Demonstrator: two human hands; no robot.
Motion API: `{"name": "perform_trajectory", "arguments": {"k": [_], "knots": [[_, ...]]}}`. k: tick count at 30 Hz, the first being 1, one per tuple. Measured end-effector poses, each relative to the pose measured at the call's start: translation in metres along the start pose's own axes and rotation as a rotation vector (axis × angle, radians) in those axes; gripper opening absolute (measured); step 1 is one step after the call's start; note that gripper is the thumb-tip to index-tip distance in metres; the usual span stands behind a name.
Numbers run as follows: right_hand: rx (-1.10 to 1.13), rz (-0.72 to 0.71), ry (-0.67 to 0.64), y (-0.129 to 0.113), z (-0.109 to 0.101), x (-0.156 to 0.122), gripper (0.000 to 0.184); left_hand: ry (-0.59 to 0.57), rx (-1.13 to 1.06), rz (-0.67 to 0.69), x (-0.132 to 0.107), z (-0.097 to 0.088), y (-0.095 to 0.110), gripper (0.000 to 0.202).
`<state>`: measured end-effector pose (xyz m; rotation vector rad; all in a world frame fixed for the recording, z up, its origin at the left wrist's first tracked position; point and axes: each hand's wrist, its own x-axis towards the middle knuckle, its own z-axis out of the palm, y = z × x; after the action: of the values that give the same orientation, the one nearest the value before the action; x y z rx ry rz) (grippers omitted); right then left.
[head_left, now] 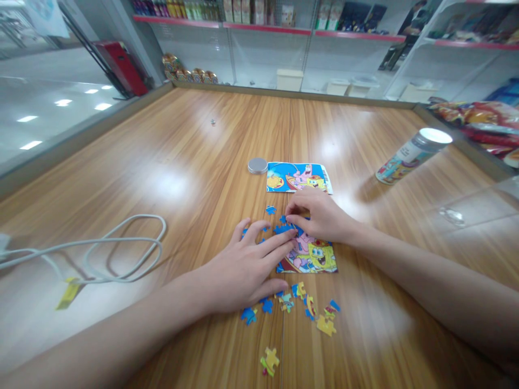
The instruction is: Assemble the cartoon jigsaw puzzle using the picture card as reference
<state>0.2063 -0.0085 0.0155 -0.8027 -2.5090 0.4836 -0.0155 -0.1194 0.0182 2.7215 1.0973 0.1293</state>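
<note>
A partly assembled cartoon jigsaw puzzle (312, 258) lies on the wooden table (170, 178). My left hand (247, 270) rests flat on the puzzle's left side, fingers stretched and spread. My right hand (318, 216) sits at the puzzle's upper edge, its fingertips pinched on a blue puzzle piece (284, 228). Several loose pieces (308, 308) lie in front of the puzzle, and one yellow piece (270, 361) lies nearer to me. A printed reference picture (298, 178) lies just beyond my right hand.
A round metal lid (257, 165) sits beside the picture. A tilted cylindrical tin (411, 155) lies at the right. A coiled white cable (117, 251) is at the left. Glass walls, shelves and snack bags (482, 124) ring the table.
</note>
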Motion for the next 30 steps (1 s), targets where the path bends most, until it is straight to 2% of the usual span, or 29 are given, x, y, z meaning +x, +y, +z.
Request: {"name": "perform_trajectory", "arguments": {"k": [8,12,23,30], "knots": [[0.149,0.049,0.027,0.0006,0.0060,0.0014,0.008,-0.012,-0.018,-0.002,0.0010,-0.0014,-0.0004,0.066],[0.243,0.081,-0.016,0.0006,0.0049,0.0004,0.014,-0.020,-0.016,-0.009,0.0009,-0.0026,0.0002,0.064],[0.223,0.082,-0.025,0.0010,-0.0003,-0.0008,0.011,0.003,-0.019,0.004,0.0002,0.0004,-0.0010,0.065],[0.123,0.014,-0.017,0.0010,-0.0002,-0.0008,0.011,0.016,-0.001,0.007,-0.0001,-0.0007,0.0003,0.065]]}}
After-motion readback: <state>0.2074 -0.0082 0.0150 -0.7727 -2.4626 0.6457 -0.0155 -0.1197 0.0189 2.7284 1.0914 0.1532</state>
